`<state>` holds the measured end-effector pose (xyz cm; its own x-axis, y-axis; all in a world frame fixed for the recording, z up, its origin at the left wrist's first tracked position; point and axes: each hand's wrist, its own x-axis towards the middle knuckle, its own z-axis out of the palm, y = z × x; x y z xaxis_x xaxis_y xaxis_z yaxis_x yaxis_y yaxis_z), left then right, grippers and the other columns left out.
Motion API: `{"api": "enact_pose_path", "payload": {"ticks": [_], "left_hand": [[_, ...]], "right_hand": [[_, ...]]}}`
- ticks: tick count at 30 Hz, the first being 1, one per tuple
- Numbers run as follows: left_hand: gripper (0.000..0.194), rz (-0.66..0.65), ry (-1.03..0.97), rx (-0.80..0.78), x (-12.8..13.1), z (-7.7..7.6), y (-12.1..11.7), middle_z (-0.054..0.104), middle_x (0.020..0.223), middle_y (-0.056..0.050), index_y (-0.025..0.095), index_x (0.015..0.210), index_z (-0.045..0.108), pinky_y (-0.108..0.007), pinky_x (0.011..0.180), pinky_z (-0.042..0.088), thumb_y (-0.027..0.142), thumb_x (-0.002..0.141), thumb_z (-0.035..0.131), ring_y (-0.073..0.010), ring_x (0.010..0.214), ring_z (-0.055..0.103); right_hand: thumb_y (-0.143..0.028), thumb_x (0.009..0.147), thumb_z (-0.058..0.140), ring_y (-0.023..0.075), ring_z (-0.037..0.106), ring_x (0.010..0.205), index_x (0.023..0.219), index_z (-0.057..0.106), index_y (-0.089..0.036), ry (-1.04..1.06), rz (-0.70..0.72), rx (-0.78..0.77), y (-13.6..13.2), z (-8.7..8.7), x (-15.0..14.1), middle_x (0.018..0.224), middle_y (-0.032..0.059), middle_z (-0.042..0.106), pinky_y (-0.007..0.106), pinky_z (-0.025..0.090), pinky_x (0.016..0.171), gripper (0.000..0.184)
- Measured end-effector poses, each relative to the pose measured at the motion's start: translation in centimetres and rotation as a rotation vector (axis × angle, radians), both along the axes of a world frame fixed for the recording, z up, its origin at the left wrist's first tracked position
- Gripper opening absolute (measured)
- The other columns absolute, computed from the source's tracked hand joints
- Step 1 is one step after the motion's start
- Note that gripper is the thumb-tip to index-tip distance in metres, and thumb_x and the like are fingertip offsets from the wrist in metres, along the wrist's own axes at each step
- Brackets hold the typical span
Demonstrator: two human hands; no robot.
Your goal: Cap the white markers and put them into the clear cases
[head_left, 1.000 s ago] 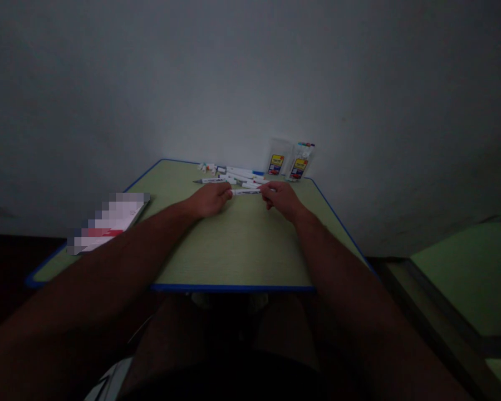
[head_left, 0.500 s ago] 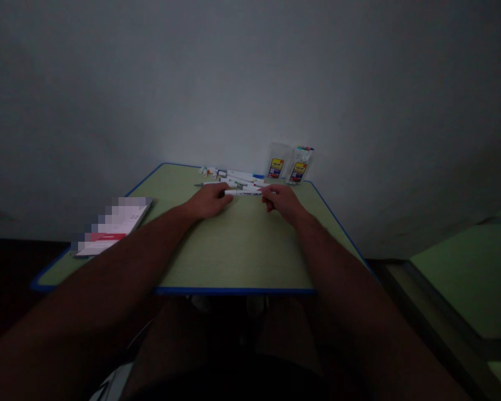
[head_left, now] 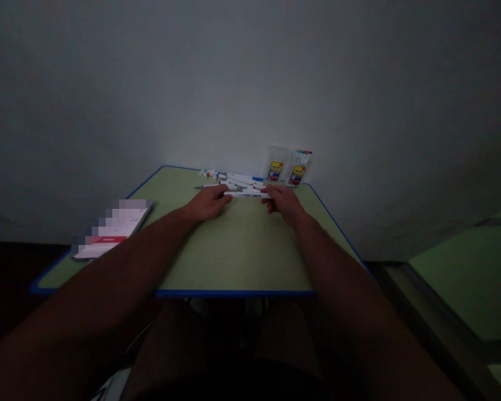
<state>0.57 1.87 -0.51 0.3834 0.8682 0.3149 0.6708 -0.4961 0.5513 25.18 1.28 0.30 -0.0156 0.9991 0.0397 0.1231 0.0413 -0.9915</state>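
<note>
A white marker pen (head_left: 247, 195) lies level between my two hands, above the far half of the table. My left hand (head_left: 210, 201) pinches its left end between thumb and fingers. Its right end is in the closed fingers of my right hand (head_left: 283, 201). Right behind my hands, several white marker pens (head_left: 244, 179) lie in a loose heap, some with coloured ends. Small white caps (head_left: 207, 174) sit to the left of the heap, near the wall.
A clear pen case (head_left: 275, 165) stands against the wall, beside a second case (head_left: 299, 168) holding several coloured-tipped pens. A pale booklet or box with a red band (head_left: 108, 239) lies at the left edge. The green table (head_left: 237, 256) has a blue rim.
The marker pen has turned slightly, showing more of its dark print. Both hands keep their hold in nearly the same place; the view has shifted a little.
</note>
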Motion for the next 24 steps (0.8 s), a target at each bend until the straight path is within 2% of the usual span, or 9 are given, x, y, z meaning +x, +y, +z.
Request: {"api": "enact_pose_path", "payload": {"ticks": [5,8,11,15,18,24], "left_hand": [[0.025,0.013,-0.018,0.004,-0.05,-0.14,0.03,0.061,0.069,-0.002,0.020,0.087,0.061,-0.032,0.064,0.040,0.041,0.089,0.048,-0.0190,0.069,0.056],[0.025,-0.008,-0.049,0.009,0.18,-0.09,-0.13,0.060,0.068,-0.001,0.020,0.087,0.061,-0.031,0.063,0.040,0.040,0.088,0.048,-0.0177,0.067,0.054],[0.024,-0.049,-0.049,0.025,0.48,0.10,-0.37,0.057,0.067,0.000,0.020,0.085,0.060,-0.030,0.063,0.039,0.041,0.087,0.049,-0.0167,0.067,0.052],[0.027,-0.069,-0.041,0.058,0.69,0.35,-0.52,0.055,0.069,0.000,0.019,0.087,0.060,-0.030,0.063,0.040,0.043,0.086,0.049,-0.0167,0.067,0.051],[0.032,-0.053,-0.041,0.075,0.64,0.25,-0.37,0.059,0.074,-0.001,0.019,0.097,0.062,-0.031,0.066,0.043,0.046,0.087,0.049,-0.0177,0.070,0.054],[0.050,-0.072,-0.037,-0.010,0.40,-0.32,0.00,0.070,0.102,-0.012,0.015,0.124,0.058,-0.038,0.082,0.050,0.048,0.087,0.050,-0.0232,0.089,0.064]], "right_hand": [[-0.033,0.090,0.066,0.0067,0.051,0.042,0.077,0.067,-0.015,-0.079,0.008,0.065,0.15,-0.52,0.37,0.064,0.0017,0.066,0.020,0.045,0.041,0.022],[-0.032,0.081,0.075,0.0081,0.055,0.048,0.071,0.066,-0.014,-0.178,0.107,0.108,-0.11,-0.66,0.45,0.064,0.0027,0.067,0.021,0.047,0.047,0.022],[-0.033,0.075,0.076,0.0082,0.054,0.050,0.075,0.071,-0.014,-0.289,0.233,0.156,-0.49,-0.57,0.39,0.065,0.0024,0.068,0.020,0.044,0.049,0.020],[-0.033,0.069,0.079,0.0098,0.058,0.058,0.085,0.077,-0.017,-0.392,0.280,0.180,-0.77,-0.28,0.27,0.071,0.0014,0.072,0.021,0.042,0.055,0.023],[-0.033,0.070,0.076,0.0102,0.060,0.062,0.079,0.076,-0.017,-0.412,0.276,0.206,-0.78,-0.14,0.27,0.071,0.0012,0.072,0.021,0.042,0.059,0.018],[-0.031,0.074,0.070,0.0063,0.046,0.047,0.078,0.068,-0.016,-0.297,0.204,0.146,-0.74,-0.08,0.12,0.070,0.0011,0.069,0.020,0.034,0.045,0.016]]}}
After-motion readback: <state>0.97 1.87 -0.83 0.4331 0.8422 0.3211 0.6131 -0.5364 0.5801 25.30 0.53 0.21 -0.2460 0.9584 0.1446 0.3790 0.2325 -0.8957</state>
